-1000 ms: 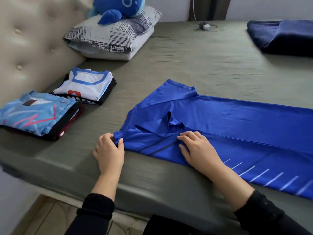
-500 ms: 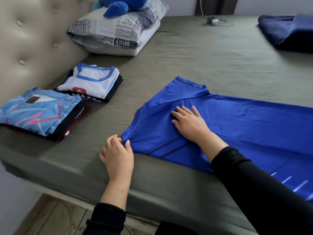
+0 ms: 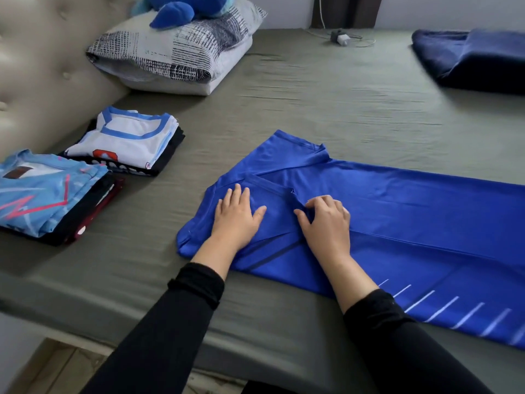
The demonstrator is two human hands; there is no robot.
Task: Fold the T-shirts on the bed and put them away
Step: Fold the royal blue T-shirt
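The blue T-shirt (image 3: 397,211) lies along the near edge of the bed (image 3: 312,95), collar end under both hands. The left hand (image 3: 237,216) presses flat, fingers spread; the right hand (image 3: 326,221) pinches a fabric fold beside it.

Bed (image 3: 326,89), covered in a grey-green sheet, is carrying everything. A blue T-shirt (image 3: 397,223) is lying flat near its front edge. Two stacks of folded shirts (image 3: 51,194) (image 3: 127,140) are sitting at left by the headboard. A patterned pillow (image 3: 176,55) (plush toy on top), a charger (image 3: 342,38) and a navy blanket (image 3: 468,58) are resting farther back.
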